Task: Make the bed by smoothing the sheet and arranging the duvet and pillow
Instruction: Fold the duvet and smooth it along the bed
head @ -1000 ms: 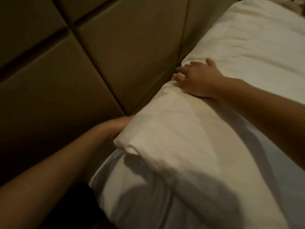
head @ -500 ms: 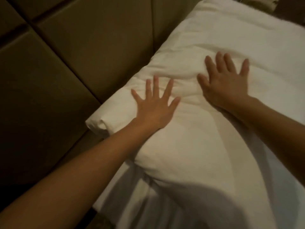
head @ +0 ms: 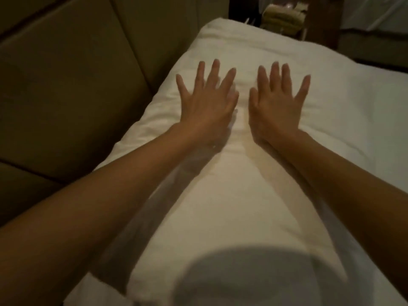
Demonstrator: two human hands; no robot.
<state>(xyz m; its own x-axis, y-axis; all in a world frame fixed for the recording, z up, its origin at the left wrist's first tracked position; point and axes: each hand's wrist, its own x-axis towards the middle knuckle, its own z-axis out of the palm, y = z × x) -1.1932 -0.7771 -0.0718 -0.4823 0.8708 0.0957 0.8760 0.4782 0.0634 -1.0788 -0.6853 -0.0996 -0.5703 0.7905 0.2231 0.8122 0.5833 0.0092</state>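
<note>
Both my left hand [head: 205, 107] and right hand [head: 276, 109] press flat, released, on the pillow [head: 231, 184] beside the nine o'clock headboard [head: 77, 85]; smoothing likely remains.

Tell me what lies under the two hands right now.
The left hand and right hand lie flat, fingers spread, on white bedding. What is beneath that bedding is covered.

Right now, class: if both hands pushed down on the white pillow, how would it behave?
Probably soft: the pillow wrinkles beside the left hand and right hand. Likely floppy if lifted by one end. Unlikely to roll, since it lies broad.
</note>
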